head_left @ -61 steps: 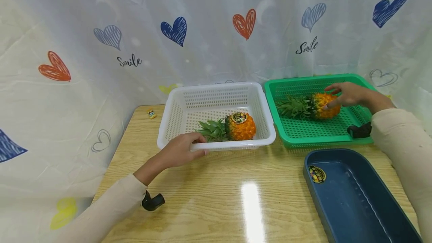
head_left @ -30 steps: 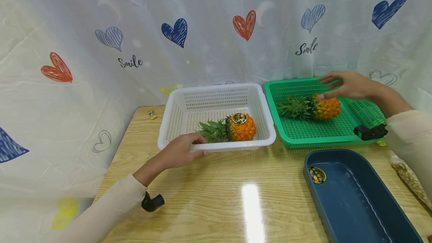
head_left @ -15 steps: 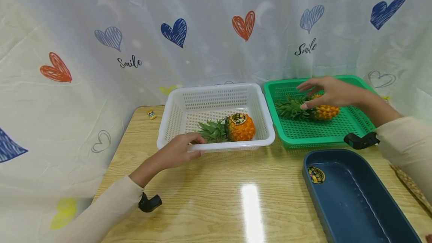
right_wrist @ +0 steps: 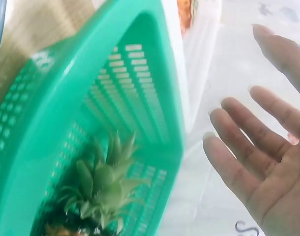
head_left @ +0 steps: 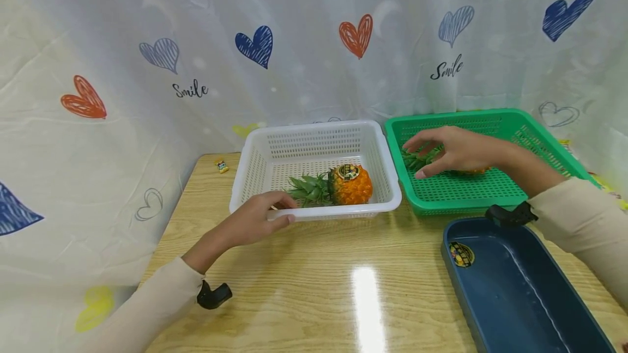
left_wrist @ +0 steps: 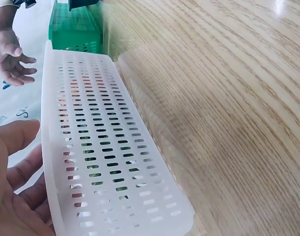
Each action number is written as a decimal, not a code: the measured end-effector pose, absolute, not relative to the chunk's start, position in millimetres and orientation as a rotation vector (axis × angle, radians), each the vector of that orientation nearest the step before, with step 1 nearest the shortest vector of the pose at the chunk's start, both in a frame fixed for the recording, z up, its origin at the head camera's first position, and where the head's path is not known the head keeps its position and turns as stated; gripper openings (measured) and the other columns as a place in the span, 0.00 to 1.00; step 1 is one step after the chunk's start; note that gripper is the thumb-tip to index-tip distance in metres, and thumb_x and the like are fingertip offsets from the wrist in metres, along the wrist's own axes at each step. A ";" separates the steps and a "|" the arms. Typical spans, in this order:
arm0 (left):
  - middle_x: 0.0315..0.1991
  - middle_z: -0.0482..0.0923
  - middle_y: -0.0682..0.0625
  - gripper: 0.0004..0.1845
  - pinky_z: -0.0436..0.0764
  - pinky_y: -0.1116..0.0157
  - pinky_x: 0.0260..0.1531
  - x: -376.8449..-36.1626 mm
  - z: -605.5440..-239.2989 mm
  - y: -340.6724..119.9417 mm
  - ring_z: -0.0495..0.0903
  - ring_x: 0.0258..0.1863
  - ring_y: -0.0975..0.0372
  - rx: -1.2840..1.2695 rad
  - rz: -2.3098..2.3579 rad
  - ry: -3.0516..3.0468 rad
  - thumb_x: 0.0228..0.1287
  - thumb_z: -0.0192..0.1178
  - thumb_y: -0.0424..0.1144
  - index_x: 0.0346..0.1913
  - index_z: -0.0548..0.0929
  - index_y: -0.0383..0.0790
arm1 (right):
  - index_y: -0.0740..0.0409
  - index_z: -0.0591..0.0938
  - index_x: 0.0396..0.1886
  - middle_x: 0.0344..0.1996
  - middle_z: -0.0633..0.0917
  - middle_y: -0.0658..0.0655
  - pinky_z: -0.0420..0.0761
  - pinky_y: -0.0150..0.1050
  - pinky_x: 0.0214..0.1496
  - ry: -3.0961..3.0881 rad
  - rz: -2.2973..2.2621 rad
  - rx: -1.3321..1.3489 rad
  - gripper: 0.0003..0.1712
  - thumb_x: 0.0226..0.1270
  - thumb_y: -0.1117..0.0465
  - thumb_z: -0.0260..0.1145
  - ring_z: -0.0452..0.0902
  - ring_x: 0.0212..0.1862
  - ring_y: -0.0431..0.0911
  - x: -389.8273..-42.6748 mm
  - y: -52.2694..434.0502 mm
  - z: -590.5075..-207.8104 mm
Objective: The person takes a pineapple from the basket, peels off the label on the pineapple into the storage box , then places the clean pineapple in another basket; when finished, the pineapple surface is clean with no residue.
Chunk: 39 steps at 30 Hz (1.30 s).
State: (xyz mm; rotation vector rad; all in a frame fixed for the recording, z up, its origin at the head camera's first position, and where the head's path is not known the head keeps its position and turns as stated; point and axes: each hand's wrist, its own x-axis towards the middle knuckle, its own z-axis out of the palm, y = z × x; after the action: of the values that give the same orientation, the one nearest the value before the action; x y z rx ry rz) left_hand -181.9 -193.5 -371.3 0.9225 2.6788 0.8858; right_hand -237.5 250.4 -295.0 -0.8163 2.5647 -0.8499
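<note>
In the head view my left hand (head_left: 255,217) is at the front rim of a white perforated basket (head_left: 314,212), its fingers reaching over the rim. The left wrist view shows the thumb raised clear of the basket's outer wall. Inside lies a pineapple (head_left: 350,185) with a dark round label, leaves pointing left. My right hand (head_left: 463,148) hovers over a green perforated basket (head_left: 471,206), fingers spread and holding nothing. Beneath it, a second pineapple (head_left: 422,158) is mostly hidden by the hand; its leafy crown (right_wrist: 108,187) shows in the right wrist view.
A deep blue tray (head_left: 510,287) with a round sticker stands at the front right, below the right forearm. Near the table's back left corner lies a small yellow wrapped item (head_left: 222,166). A curtain (head_left: 304,86) printed with hearts hangs behind the baskets.
My right hand has drawn away from the pineapple's body and moved left over its leaves. My left hand has slid slightly left along the white rim. Both pineapples have stayed in place.
</note>
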 end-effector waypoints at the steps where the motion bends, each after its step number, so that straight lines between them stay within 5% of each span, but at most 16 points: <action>1: 0.49 0.82 0.56 0.13 0.80 0.56 0.52 -182.2 -371.0 -194.9 0.81 0.51 0.61 0.922 0.889 2.681 0.73 0.61 0.47 0.55 0.81 0.48 | 0.56 0.75 0.67 0.63 0.78 0.59 0.82 0.49 0.57 2.546 -0.855 -0.822 0.36 0.61 0.53 0.76 0.77 0.61 0.56 -236.8 247.8 -295.6; 13: 0.61 0.75 0.44 0.22 0.76 0.47 0.57 -197.6 -367.7 -220.6 0.77 0.59 0.48 0.806 0.946 2.800 0.74 0.60 0.46 0.63 0.76 0.38 | 0.56 0.75 0.67 0.64 0.77 0.58 0.82 0.48 0.57 2.487 -0.830 -0.865 0.40 0.58 0.48 0.78 0.77 0.61 0.57 -232.9 221.3 -302.0; 26: 0.72 0.57 0.31 0.29 0.58 0.33 0.64 -219.5 -374.0 -257.6 0.53 0.72 0.35 0.546 0.898 3.014 0.73 0.60 0.46 0.70 0.70 0.36 | 0.53 0.77 0.66 0.62 0.79 0.59 0.81 0.52 0.57 2.500 -0.786 -0.934 0.35 0.61 0.49 0.76 0.77 0.60 0.54 -238.9 200.1 -303.5; 33: 0.71 0.50 0.27 0.35 0.72 0.37 0.60 -223.0 -383.9 -265.2 0.58 0.69 0.36 0.431 0.993 2.888 0.74 0.59 0.47 0.75 0.62 0.34 | 0.53 0.76 0.66 0.61 0.79 0.57 0.81 0.52 0.57 2.496 -0.761 -0.978 0.34 0.63 0.50 0.75 0.77 0.61 0.55 -247.9 184.4 -305.6; 39: 0.74 0.47 0.27 0.36 0.71 0.35 0.60 -224.4 -387.6 -268.3 0.60 0.69 0.31 0.396 1.036 2.805 0.75 0.57 0.47 0.78 0.57 0.36 | 0.55 0.75 0.67 0.62 0.78 0.58 0.81 0.50 0.58 2.470 -0.760 -0.966 0.35 0.63 0.49 0.75 0.77 0.62 0.56 -258.7 169.6 -308.5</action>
State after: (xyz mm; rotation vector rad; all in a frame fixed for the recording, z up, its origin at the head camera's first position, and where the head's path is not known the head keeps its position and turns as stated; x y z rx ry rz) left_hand -224.4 -268.3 -387.6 0.3962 2.8047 1.0363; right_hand -258.7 169.6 -308.5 -0.9659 2.4699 -0.7602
